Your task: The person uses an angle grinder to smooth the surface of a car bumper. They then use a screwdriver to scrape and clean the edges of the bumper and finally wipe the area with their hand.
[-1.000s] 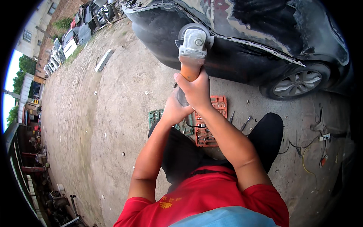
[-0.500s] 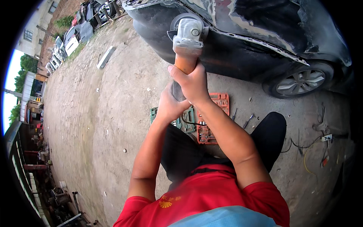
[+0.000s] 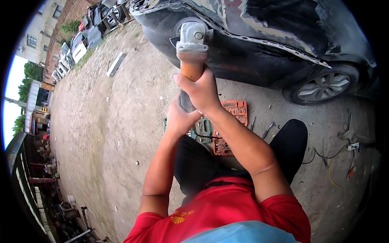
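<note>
Both hands are wrapped round an orange and grey angle grinder, held out in front of me. My right hand grips the orange body just behind the metal gear head, thumb across it. Closer to me, my left hand is closed on the dark rear handle. The grinder's round disc is at the edge of the dark car body, over the seam along its panel; whether it touches the metal is hidden by the head. Bare, patchy filler shows on the car's panels.
Below my arms lie an orange socket set case and a green tool case. Screwdrivers lie to their right. A power strip with cables is at the far right, near the car wheel. A metal bar lies left on the concrete.
The grinder and both hands have shifted a little to the left along the car's edge. Both hands keep their grip.
</note>
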Tool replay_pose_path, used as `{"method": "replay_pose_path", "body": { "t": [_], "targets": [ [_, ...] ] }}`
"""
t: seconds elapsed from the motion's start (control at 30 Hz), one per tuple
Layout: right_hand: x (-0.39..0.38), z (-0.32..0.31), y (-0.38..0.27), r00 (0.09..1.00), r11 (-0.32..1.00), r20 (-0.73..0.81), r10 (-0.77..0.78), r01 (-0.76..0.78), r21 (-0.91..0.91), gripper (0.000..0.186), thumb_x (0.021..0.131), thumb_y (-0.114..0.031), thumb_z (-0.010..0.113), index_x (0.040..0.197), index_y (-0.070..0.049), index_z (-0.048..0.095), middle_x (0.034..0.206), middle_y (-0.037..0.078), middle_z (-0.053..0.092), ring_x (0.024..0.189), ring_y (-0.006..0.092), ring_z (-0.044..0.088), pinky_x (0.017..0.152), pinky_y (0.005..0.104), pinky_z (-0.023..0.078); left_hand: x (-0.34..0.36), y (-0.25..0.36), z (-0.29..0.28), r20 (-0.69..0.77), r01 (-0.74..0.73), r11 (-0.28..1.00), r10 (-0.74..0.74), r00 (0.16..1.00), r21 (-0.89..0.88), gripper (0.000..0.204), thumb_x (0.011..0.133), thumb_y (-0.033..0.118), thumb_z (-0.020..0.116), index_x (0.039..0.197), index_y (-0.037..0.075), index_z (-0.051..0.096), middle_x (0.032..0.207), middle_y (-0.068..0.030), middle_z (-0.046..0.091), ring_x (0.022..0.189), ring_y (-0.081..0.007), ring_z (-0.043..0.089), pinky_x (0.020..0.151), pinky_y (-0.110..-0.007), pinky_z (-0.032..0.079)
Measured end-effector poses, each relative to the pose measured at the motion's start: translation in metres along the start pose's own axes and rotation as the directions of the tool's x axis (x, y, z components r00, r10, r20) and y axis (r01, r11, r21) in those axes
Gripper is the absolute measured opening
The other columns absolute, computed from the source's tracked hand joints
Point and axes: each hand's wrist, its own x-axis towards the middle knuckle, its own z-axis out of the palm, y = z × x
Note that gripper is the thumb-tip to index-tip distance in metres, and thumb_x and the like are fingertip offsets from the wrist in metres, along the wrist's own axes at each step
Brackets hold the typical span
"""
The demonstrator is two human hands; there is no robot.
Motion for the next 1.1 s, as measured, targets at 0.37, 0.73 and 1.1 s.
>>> {"method": "replay_pose_path", "body": {
  "t": [0.37,0.73,1.1],
  "targets": [
    [-0.027,-0.021,0.004,0.997,0.997,-0.015,0.076,-0.076,-0.011,0.043,0.092,-0.021,0.089,0.119,0.002,0.066,0.098,0.007,0.073,0.085,0.0148,0.069,0.08,0.0346,0.058,-0.022,-0.01,0.015,0.016,0.005,0.999,-0.004,1.0,-0.033,0.066,0.087,0.024,0.094,0.138,-0.004,0.064,0.122,-0.0083,0.078,0.111,-0.0148,0.072,0.1,-0.036,0.059],
    [-0.016,-0.033,0.012,0.999,0.978,-0.031,0.012,-0.018,-0.208,0.056,0.087,-0.034,0.092,0.119,0.005,0.068,0.105,0.021,0.079,0.094,0.0349,0.079,0.086,0.0461,0.061,-0.004,-0.026,0.035,0.033,-0.002,0.999,0.004,0.999,-0.051,0.072,0.085,0.031,0.094,0.14,-0.004,0.062,0.123,-0.0152,0.079,0.115,-0.0221,0.075,0.102,-0.041,0.059],
    [-0.008,-0.023,0.003,1.0,0.977,-0.019,0.015,-0.019,-0.214,0.049,0.09,-0.028,0.09,0.119,0.005,0.069,0.105,0.012,0.077,0.093,0.02,0.072,0.086,0.0388,0.059,0.003,-0.023,0.029,0.039,-0.014,0.996,0.017,0.999,-0.092,0.071,0.085,0.03,0.095,0.139,-0.004,0.063,0.121,-0.0138,0.079,0.114,-0.0198,0.075,0.101,-0.04,0.059]
  ]
}}
